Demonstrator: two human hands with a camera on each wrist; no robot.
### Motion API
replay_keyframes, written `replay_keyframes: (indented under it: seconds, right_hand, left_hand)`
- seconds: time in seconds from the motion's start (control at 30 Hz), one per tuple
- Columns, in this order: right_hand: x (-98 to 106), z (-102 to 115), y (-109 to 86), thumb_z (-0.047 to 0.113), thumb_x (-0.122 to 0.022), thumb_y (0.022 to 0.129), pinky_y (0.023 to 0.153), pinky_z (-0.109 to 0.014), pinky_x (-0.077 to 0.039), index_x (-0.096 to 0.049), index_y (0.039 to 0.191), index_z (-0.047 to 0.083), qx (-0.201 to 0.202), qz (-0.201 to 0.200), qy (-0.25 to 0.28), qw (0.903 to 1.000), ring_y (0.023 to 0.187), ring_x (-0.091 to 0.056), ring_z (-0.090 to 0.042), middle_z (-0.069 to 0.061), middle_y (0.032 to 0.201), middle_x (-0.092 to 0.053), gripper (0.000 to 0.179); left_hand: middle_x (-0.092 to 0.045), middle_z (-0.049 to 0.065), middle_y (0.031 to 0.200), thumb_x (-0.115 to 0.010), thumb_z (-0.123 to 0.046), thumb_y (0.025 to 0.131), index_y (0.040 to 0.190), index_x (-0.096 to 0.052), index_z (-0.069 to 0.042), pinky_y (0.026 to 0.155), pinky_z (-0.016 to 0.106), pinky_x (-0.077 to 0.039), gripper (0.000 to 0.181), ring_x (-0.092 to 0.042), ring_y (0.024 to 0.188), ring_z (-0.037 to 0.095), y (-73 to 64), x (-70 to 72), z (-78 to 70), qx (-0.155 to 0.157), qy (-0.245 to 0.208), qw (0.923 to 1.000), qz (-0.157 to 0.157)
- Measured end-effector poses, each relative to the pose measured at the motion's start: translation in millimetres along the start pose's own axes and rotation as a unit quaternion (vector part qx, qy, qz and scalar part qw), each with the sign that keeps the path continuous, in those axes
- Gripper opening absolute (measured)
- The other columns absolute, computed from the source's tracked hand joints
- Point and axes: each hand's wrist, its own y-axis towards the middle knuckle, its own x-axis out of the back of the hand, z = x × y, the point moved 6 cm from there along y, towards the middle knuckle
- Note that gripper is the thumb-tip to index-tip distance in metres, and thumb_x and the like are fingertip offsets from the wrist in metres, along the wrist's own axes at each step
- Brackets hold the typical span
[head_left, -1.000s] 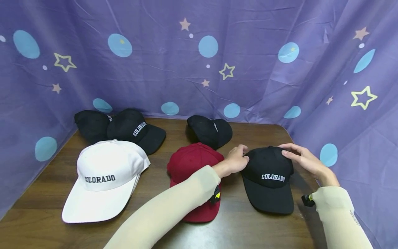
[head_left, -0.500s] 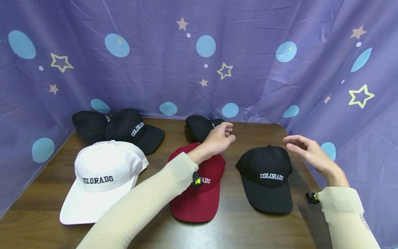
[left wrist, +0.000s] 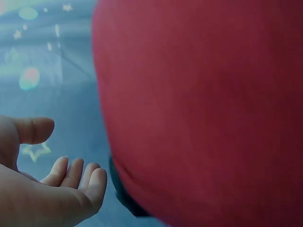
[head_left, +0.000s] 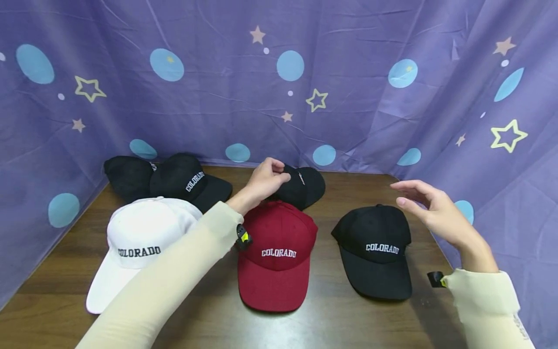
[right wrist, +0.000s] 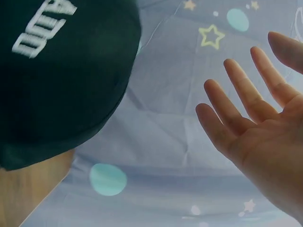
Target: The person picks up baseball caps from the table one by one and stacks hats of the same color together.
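Observation:
My left hand hovers behind the red cap, overlapping the black cap that lies sideways at the back. Its fingers are loosely bent and hold nothing. Red cloth of that same cap fills most of the left wrist view, beside the hand. Over on the right, a black cap with white COLORADO lettering sits brim toward me. My right hand is raised at its upper right, apart from it. In the right wrist view the hand's fingers are spread and relaxed, with the cap's crown to their left.
A white COLORADO cap stands at the left, partly behind my left sleeve. Two black caps lie at the back left. A purple curtain closes off the back and sides of the wooden table.
Both hands have let go of the right black cap. My left hand has swung left past the red cap, uncovering its lettering; my right hand has drawn slightly away to the right.

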Motion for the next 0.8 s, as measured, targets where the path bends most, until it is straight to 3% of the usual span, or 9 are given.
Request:
replay_keyframes:
  seconds: [0.13,0.27,0.37,0.47,0.57,0.67,0.8]
  right_hand:
    - [-6,17,-2.5,0.015,-0.071,0.104,0.099,-0.007,-0.042,-0.065,0.141,0.021,0.024,0.003,-0.021,0.9995,0.123,-0.058,0.006,0.012,0.134,-0.065,0.038]
    - [-14,30,-3.2,0.014,-0.074,0.102,0.104,-0.007,-0.037,-0.067,0.138,0.026,0.062,-0.003,-0.054,0.9967,0.127,-0.053,0.006,0.009,0.133,-0.065,0.039]
    - [-24,37,-4.0,0.011,-0.076,0.1,0.104,-0.007,-0.036,-0.067,0.138,0.026,0.095,0.002,-0.07,0.993,0.128,-0.054,0.003,0.007,0.134,-0.065,0.042]
    - [-34,43,-5.7,0.009,-0.077,0.098,0.105,-0.007,-0.035,-0.066,0.139,0.025,0.123,0.012,-0.08,0.9891,0.13,-0.054,-0.001,0.007,0.137,-0.065,0.045]
    - [-45,49,-8.0,0.008,-0.078,0.097,0.107,-0.008,-0.034,-0.065,0.139,0.024,0.146,0.024,-0.081,0.9857,0.132,-0.056,-0.007,0.007,0.138,-0.065,0.047]
    - [-54,54,-10.5,0.006,-0.079,0.096,0.108,-0.01,-0.035,-0.065,0.139,0.024,0.169,0.034,-0.079,0.9819,0.132,-0.057,-0.01,0.007,0.138,-0.066,0.048]
    - [-62,59,-12.8,0.006,-0.079,0.096,0.109,-0.011,-0.038,-0.065,0.139,0.024,0.177,0.051,-0.067,0.9806,0.132,-0.058,-0.009,0.006,0.138,-0.066,0.049]
  left_hand:
    - [-0.059,0.017,0.139,-0.069,-0.021,0.099,0.138,-0.054,-0.001,0.112,0.043,-0.046,0.047,-0.057,0.131,0.033,4.7,11.9,19.3,0.032,0.014,0.9993,-0.012]
    - [-0.054,0.018,0.149,-0.066,-0.025,0.101,0.147,-0.047,0.0,0.116,0.044,-0.043,0.056,-0.052,0.139,0.033,8.8,16.9,41.4,0.081,-0.012,0.9965,-0.014]
    - [-0.051,0.021,0.152,-0.065,-0.025,0.102,0.152,-0.041,0.003,0.118,0.044,-0.042,0.063,-0.051,0.141,0.035,10.4,17.8,53.0,0.113,-0.054,0.9921,-0.013]
    - [-0.047,0.023,0.156,-0.063,-0.021,0.103,0.154,-0.04,0.008,0.119,0.042,-0.042,0.063,-0.052,0.141,0.036,11.6,15.1,59.6,0.137,-0.119,0.9833,0.009]
    - [-0.047,0.025,0.155,-0.06,-0.016,0.105,0.154,-0.039,0.01,0.118,0.04,-0.044,0.059,-0.054,0.141,0.036,13.0,8.1,64.6,0.172,-0.205,0.9624,0.047]
    - [-0.045,0.024,0.157,-0.058,-0.014,0.107,0.156,-0.036,0.008,0.119,0.039,-0.043,0.058,-0.05,0.145,0.033,15.4,-0.6,67.5,0.209,-0.285,0.9321,0.082]
    - [-0.039,0.025,0.163,-0.056,-0.013,0.109,0.16,-0.029,0.005,0.123,0.041,-0.037,0.06,-0.042,0.151,0.034,19.1,-10.7,67.5,0.234,-0.352,0.8999,0.109]
